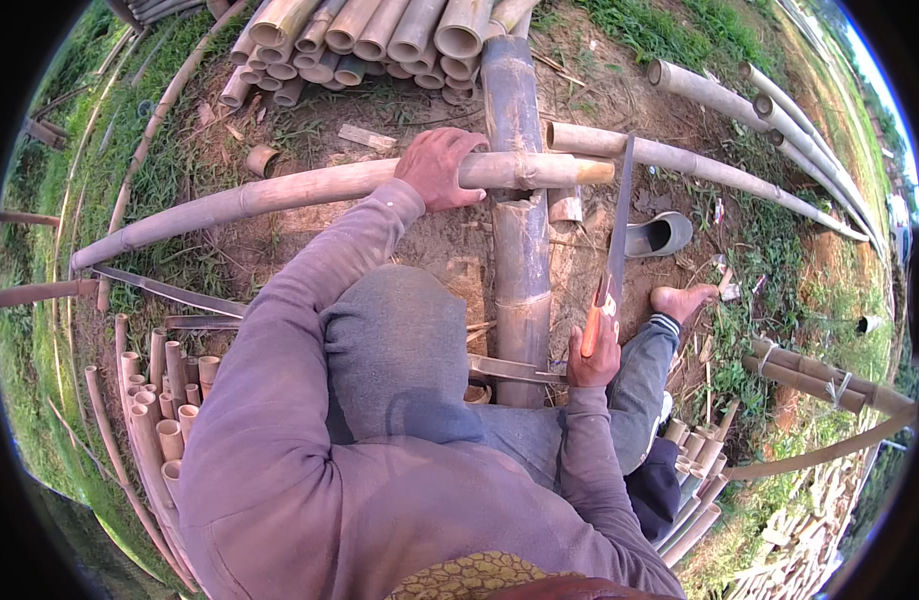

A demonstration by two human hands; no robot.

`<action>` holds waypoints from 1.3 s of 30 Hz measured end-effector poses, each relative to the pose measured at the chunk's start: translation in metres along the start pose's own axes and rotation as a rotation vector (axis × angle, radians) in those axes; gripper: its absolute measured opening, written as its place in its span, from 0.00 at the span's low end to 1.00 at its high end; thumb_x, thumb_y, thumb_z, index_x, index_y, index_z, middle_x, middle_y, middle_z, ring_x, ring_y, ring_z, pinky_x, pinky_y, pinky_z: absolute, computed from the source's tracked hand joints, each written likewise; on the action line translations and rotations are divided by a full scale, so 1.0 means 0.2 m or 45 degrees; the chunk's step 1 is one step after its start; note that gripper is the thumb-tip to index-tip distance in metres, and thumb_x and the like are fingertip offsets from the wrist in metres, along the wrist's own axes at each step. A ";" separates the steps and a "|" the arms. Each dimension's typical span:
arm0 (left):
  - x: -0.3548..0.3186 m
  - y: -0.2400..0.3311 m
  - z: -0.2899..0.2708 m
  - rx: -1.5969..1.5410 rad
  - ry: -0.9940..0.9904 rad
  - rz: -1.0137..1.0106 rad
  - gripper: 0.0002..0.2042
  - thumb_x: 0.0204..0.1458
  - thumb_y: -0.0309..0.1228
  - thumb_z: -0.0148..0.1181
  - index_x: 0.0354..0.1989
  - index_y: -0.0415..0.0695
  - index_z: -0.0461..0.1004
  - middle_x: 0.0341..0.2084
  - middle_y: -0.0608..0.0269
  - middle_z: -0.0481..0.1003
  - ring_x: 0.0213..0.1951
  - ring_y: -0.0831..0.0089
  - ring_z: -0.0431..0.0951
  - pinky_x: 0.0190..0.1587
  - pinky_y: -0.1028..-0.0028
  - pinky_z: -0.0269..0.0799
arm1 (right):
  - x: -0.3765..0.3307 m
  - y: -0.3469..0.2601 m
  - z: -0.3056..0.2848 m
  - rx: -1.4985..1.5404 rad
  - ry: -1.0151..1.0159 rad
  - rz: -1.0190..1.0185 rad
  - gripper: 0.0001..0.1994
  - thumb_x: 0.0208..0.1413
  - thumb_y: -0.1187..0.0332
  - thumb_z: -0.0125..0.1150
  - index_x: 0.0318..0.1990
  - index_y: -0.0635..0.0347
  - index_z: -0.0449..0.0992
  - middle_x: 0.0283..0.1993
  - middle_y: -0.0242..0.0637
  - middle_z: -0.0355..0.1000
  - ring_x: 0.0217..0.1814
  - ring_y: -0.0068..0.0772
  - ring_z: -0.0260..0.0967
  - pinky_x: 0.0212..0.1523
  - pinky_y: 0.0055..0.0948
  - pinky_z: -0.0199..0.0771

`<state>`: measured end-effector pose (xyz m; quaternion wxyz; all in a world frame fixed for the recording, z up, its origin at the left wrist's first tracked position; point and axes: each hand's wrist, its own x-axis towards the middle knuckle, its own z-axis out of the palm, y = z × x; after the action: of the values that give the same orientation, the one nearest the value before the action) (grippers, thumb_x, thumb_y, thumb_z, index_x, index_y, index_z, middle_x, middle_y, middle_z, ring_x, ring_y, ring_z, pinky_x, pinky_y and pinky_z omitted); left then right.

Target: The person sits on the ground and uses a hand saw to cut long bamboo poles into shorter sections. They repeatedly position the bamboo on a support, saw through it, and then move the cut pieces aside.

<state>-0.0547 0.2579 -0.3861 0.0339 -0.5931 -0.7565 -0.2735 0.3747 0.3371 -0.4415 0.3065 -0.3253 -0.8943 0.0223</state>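
Observation:
A long pale bamboo pole [279, 192] lies crosswise over a thick, dark bamboo log [520, 240]. My left hand [441, 168] is closed over the pole, just left of where it crosses the log. In my right hand [593, 357] is a handsaw [619, 225], gripped by its orange handle. Its blade points away from me, just past the pole's right end; whether they touch I cannot tell. Below the pole, a flat dark strip [514, 370] crosses the log near my right wrist, its kind unclear.
Cut bamboo tubes [379, 35] are piled at the far side. More short pieces [164, 400] stand at left and beside my right leg. Another pole [699, 167] stretches to the right. A grey slipper [659, 236] lies near my bare foot [684, 300].

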 end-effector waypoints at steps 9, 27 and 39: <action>-0.91 -0.70 -0.20 -0.365 1.781 -1.568 0.46 0.50 0.48 0.77 0.70 0.36 0.59 0.64 0.44 0.63 0.67 0.50 0.65 0.72 0.53 0.60 | 0.59 -0.14 0.13 -0.025 -0.341 0.041 0.41 0.50 0.59 0.76 0.72 0.54 0.67 0.71 0.51 0.62 0.74 0.57 0.59 0.71 0.58 0.58; -0.84 -0.14 -0.61 -2.435 0.978 -0.884 0.25 0.61 0.39 0.62 0.63 0.40 0.70 0.54 0.55 0.78 0.59 0.58 0.78 0.66 0.51 0.72 | 0.64 0.09 -0.37 -0.212 -0.453 -0.177 0.47 0.38 0.55 0.85 0.67 0.56 0.67 0.61 0.45 0.68 0.67 0.54 0.65 0.71 0.59 0.58; 0.03 0.64 -0.75 -2.143 -0.126 -0.881 0.23 0.60 0.40 0.72 0.57 0.39 0.75 0.49 0.58 0.81 0.54 0.62 0.82 0.61 0.53 0.76 | -0.37 0.21 -1.42 0.025 -0.536 0.260 0.42 0.38 0.55 0.84 0.60 0.61 0.68 0.46 0.55 0.78 0.46 0.62 0.80 0.45 0.53 0.80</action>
<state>0.0197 0.2130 -0.2092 -0.5266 -0.1731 -0.4432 -0.7045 0.6025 0.2808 -0.2603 0.1126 -0.3994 -0.9006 0.1291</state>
